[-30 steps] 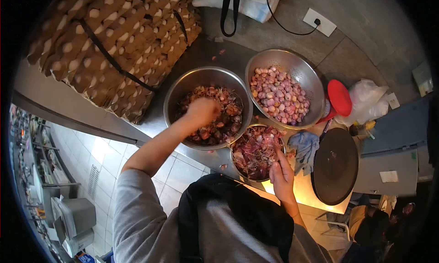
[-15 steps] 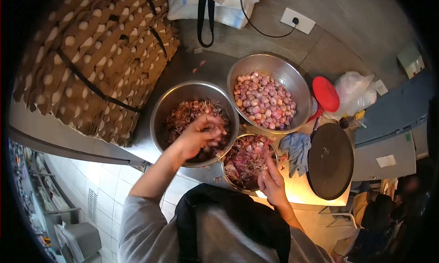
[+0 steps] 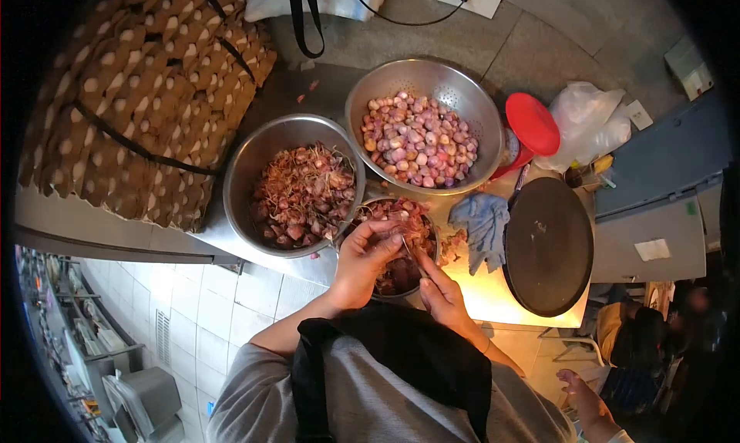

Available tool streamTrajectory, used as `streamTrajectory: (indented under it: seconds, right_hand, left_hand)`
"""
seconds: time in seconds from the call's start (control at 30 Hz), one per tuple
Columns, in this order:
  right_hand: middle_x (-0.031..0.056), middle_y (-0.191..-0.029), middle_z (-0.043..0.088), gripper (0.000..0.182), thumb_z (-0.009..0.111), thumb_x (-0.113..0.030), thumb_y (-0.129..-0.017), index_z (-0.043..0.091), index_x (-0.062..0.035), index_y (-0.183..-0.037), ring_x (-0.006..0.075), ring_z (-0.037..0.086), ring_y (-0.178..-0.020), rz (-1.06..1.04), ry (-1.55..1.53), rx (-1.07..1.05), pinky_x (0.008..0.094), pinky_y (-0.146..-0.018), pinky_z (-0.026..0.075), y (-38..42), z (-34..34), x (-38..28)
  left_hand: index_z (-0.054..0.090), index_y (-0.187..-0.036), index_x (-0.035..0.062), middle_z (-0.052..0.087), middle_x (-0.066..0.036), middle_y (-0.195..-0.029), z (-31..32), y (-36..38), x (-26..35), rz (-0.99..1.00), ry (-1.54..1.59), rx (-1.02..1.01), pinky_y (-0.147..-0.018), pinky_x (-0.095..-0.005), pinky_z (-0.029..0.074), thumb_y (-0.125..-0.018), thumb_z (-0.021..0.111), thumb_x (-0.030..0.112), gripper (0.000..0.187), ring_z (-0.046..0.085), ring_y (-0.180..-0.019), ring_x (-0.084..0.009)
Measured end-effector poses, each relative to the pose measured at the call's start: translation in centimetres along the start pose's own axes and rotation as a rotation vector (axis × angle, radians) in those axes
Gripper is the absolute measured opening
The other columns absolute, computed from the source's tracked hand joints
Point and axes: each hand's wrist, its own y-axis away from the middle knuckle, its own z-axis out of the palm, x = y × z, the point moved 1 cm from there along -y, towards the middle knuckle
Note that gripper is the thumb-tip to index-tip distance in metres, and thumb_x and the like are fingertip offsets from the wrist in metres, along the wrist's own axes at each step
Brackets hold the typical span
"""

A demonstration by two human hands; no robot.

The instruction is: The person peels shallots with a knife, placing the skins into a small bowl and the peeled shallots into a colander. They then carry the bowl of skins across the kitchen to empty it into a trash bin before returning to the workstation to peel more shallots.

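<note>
Thin blade (image 3: 414, 259) in right hand (image 3: 445, 297) slants, tip forward-left

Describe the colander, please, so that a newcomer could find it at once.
On the metal counter along the grey wall, find the large steel bowl of unpeeled shallots. The colander stands to its right, nearer the wall. Unlike that bowl, it shows small drain holes and holds smooth, pinkish, peeled shallots.

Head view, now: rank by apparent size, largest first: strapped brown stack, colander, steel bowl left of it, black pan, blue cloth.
1. Strapped brown stack
2. Colander and steel bowl: too alike to rank, and nearness to the camera may matter
3. Black pan
4. Blue cloth
</note>
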Motion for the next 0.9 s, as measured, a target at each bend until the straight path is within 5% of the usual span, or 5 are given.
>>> streamTrajectory:
  seconds: [0.13, 0.23, 0.27, 0.67, 0.9]
  right_hand:
    - [0.0092, -0.108, 0.053, 0.043, 0.044, -0.011, -0.089, 0.033, 0.0004, -0.128, 0.0118, 0.052, -0.086, -0.076, -0.122, 0.001, 0.0205, -0.073, 0.041, -0.3, -0.2, 1.3]
    - [0.0013, -0.079, 0.051, 0.044, 0.043, -0.012, -0.089, 0.030, -0.0023, -0.130, 0.0046, 0.042, -0.059, 0.091, -0.222, -0.070, 0.0166, -0.051, 0.035, -0.4, -0.2, 0.4]
    - [-0.0038, -0.063, 0.039, 0.039, 0.043, -0.014, -0.090, 0.031, -0.0060, -0.126, 0.0032, 0.033, -0.049, 0.022, -0.320, -0.068, 0.0168, -0.043, 0.027, -0.7, 0.4, 0.1]
    - [-0.0014, -0.053, 0.033, 0.016, 0.039, -0.024, -0.091, 0.036, -0.0147, -0.104, 0.0049, 0.027, -0.040, 0.189, -0.688, -0.152, 0.0174, -0.035, 0.021, -2.9, 1.8, -2.2]
    - [-0.0012, -0.053, 0.033, 0.017, 0.038, -0.023, -0.092, 0.033, -0.0148, -0.106, 0.0053, 0.027, -0.041, 0.114, -0.552, -0.095, 0.0168, -0.037, 0.022, -2.9, 3.1, -1.7]
  left_hand:
    - [0.054, -0.095, 0.0024, 0.058, -0.002, -0.094, -0.1, 0.5, -3.3, 0.168, -0.024, 0.044, -0.075, -0.0211, 0.044, -0.077, 0.060, -0.001, 0.019, 0.053, -0.083, -0.0079]
    - [0.054, -0.095, 0.0019, 0.058, -0.003, -0.092, 0.1, 1.3, -3.5, 0.258, -0.152, 0.072, -0.076, -0.0209, 0.043, -0.077, 0.061, 0.000, 0.019, 0.053, -0.081, -0.0076]
    - [0.052, -0.094, 0.0020, 0.058, -0.004, -0.090, 0.4, 1.6, -3.3, 0.283, -0.177, 0.077, -0.076, -0.0225, 0.044, -0.077, 0.059, -0.002, 0.019, 0.054, -0.083, -0.0089]
    - [0.047, -0.109, -0.0003, 0.053, -0.007, -0.105, -2.2, 1.5, -1.8, 0.410, -0.391, -0.162, -0.082, -0.0257, 0.043, -0.081, 0.053, -0.002, 0.029, 0.052, -0.094, -0.0111]
    - [0.045, -0.113, 0.0012, 0.054, -0.005, -0.100, -3.7, 0.6, -1.2, -0.003, -0.101, -0.157, -0.077, -0.0255, 0.046, -0.086, 0.049, 0.007, 0.027, 0.052, -0.092, -0.0108]
